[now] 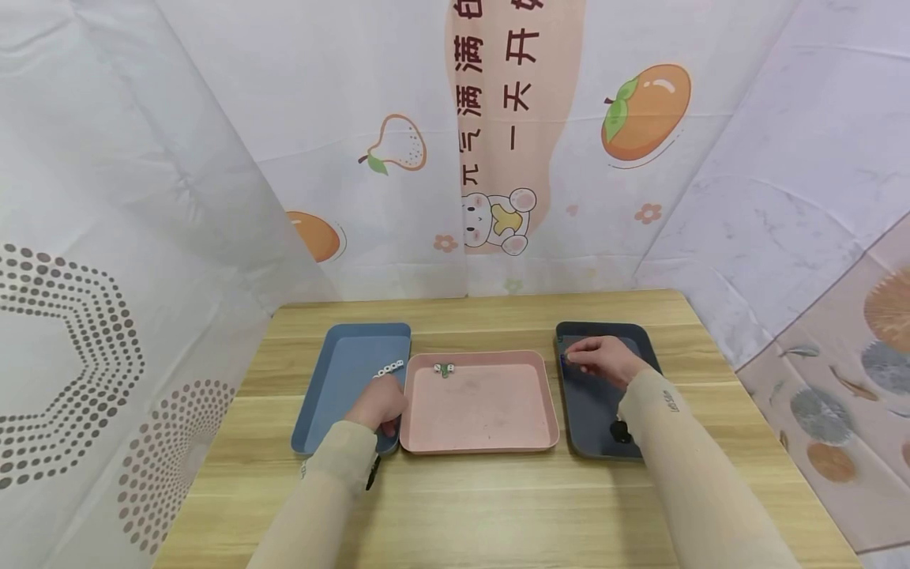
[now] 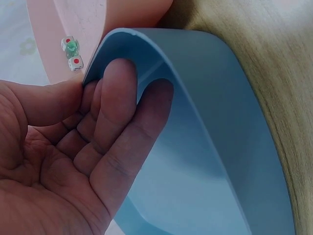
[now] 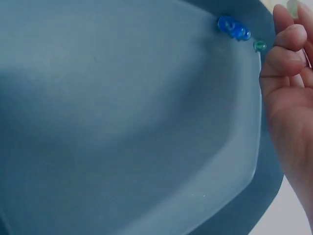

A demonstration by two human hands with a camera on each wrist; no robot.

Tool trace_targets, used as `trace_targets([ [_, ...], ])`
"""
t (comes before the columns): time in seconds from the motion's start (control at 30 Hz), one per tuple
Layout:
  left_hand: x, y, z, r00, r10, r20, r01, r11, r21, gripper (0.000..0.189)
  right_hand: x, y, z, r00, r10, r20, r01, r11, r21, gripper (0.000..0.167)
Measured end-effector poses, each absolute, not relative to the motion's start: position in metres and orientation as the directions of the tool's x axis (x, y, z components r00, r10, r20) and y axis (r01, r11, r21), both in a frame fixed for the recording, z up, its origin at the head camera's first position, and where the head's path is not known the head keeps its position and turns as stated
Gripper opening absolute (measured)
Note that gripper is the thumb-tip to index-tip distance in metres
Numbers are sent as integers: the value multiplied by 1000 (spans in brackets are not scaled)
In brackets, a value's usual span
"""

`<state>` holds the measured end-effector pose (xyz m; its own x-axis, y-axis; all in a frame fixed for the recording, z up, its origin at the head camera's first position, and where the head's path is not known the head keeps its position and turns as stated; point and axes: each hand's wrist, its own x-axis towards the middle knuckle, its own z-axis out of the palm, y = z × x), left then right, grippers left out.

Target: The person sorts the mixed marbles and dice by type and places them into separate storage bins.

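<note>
At the right side of the blue tray (image 1: 341,395) is my left hand (image 1: 380,401). Its ring and little fingers (image 2: 154,105) reach down inside the tray wall, while the thumb lies by the rim; I cannot tell whether anything sits between thumb and fingertips. A row of white dice (image 1: 389,369) shows just beyond this hand. My right hand (image 1: 604,359) is over the left side of the dark tray (image 1: 593,407), pinching a pale green bead (image 3: 293,7) in its fingertips. Blue beads (image 3: 234,28) and another green bead (image 3: 259,46) lie along that tray's edge.
Between the two trays stands a pink tray (image 1: 479,411). White dice (image 1: 450,368) and green beads (image 1: 444,370) sit at its far left corner. All three trays rest on a wood-grain table (image 1: 483,506), with a printed curtain (image 1: 320,142) behind it.
</note>
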<state>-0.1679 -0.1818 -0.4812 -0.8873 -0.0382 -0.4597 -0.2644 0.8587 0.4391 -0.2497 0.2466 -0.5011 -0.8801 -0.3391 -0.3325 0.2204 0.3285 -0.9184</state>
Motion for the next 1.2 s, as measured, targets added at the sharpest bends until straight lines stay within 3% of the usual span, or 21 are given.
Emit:
trace_targets([
  [0.27, -167, -182, -480, -886, -33, -462, -261, 859, 440, 32, -245, 254, -508, -894, -285, -346, 242, 343, -907, 38],
  [0.8, -168, -182, -480, -888, -30, -458, -259, 858, 445, 31, -238, 256, -511, -859, -211, -467, 375, 363, -853, 36],
  [1.2, -166, -183, -481, -889, -36, -457, -265, 853, 450, 30, -238, 246, -515, -865, -155, -477, 434, 245, -867, 38],
])
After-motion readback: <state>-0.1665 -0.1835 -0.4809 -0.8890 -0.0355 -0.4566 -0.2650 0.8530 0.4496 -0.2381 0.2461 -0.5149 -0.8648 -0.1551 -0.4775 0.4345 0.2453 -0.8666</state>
